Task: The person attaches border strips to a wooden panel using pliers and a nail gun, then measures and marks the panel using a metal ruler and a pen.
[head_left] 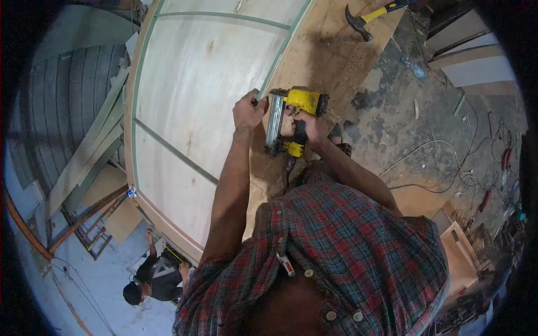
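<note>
My right hand [311, 130] grips a yellow and black nail gun [305, 101] by its handle. The gun's silver magazine stands close beside my left hand, and a hose leads from its lower end toward me. My left hand [246, 115] is closed at the edge of a large pale wooden panel [190, 67], its thumb and fingers pinching a thin green strip [273, 68] that runs along that edge. Part of the strip is hidden behind the fingers. More green strips divide the panel, such as a cross strip [176, 151].
A hammer [364, 21] lies on the brown board [336, 61] at the far right. Cables [431, 143] and scraps litter the concrete floor to the right. Long planks [89, 145] lean at the left. Another person [159, 274] works at the panel's near-left end beside a tape measure [172, 252].
</note>
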The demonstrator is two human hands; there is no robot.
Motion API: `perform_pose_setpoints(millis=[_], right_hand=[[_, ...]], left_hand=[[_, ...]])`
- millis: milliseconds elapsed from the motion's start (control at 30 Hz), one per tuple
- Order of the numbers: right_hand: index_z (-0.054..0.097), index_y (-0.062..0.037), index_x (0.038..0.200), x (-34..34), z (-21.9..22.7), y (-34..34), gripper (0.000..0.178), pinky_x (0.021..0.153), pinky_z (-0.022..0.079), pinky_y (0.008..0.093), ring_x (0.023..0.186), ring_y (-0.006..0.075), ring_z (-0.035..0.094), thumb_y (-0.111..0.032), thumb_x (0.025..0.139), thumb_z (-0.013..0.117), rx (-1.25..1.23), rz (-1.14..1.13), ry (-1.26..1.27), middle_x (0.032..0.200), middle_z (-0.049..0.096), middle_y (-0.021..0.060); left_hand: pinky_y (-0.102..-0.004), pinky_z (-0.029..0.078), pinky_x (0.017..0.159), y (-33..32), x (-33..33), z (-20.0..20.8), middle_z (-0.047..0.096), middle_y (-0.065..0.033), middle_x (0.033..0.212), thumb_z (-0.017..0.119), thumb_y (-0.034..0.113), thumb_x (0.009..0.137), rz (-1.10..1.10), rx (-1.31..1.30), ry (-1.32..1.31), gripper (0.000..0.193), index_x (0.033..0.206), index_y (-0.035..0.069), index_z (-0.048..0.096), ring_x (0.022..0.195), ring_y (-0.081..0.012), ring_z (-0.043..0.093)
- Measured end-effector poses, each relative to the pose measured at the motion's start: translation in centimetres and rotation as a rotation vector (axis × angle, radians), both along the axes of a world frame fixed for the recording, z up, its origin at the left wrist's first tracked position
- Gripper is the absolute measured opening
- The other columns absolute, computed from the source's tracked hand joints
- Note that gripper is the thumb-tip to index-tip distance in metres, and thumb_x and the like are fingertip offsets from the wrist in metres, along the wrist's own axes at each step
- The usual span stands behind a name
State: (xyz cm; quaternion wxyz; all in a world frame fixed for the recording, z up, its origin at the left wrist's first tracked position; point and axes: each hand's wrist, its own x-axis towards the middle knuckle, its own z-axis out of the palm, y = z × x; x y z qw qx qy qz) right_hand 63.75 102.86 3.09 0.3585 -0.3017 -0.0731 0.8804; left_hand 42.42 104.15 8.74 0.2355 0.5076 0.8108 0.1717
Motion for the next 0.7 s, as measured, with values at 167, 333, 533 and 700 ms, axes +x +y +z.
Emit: perform_pose_setpoints(millis=[167,333,533,700], right_hand=[[0.065,-0.0049,0.118,-0.8,0.0,0.0,0.029,0.064,0.052,0.0251,0.070,0.0106,0.060,-0.012,0.090,0.059,-0.014,0.020,0.038,0.098,0.068,0.0016],[0.064,-0.0059,0.118,-0.6,-2.0,-0.9,0.029,0.064,0.053,0.0266,0.071,0.0130,0.061,-0.014,0.090,0.061,0.049,0.019,0.046,0.092,0.064,0.0004],[0.060,-0.0059,0.133,-1.0,-2.9,-1.8,0.044,0.069,0.053,0.0285,0.074,0.0108,0.059,-0.020,0.092,0.069,-0.128,0.036,0.062,0.103,0.067,-0.0003],[0.062,-0.0048,0.123,-0.9,-1.4,-1.1,0.033,0.070,0.052,0.0281,0.075,0.0101,0.059,-0.023,0.095,0.066,-0.066,0.115,-0.018,0.097,0.065,0.0005]], left_hand=[[-0.0311,0.054,0.078,-0.1,-0.1,1.0,0.074,-0.0099,0.087,0.080,0.022,0.090,-0.006,-0.046,-0.014,0.031,0.115,0.005,0.074,0.081,-0.0140,0.068],[-0.0293,0.052,0.075,0.0,-1.1,-0.1,0.067,-0.0078,0.083,0.077,0.019,0.092,-0.042,-0.038,-0.072,0.024,0.108,0.002,0.073,0.076,-0.0114,0.061],[-0.0291,0.051,0.077,-2.3,-1.9,-0.8,0.067,-0.0055,0.090,0.078,0.019,0.092,-0.053,0.101,-0.288,0.023,0.103,0.000,0.072,0.081,-0.0121,0.061],[-0.0318,0.054,0.081,-7.2,-3.1,0.5,0.072,-0.0078,0.096,0.081,0.028,0.090,0.131,-0.147,-0.247,0.033,0.110,0.001,0.075,0.086,-0.0166,0.068]])
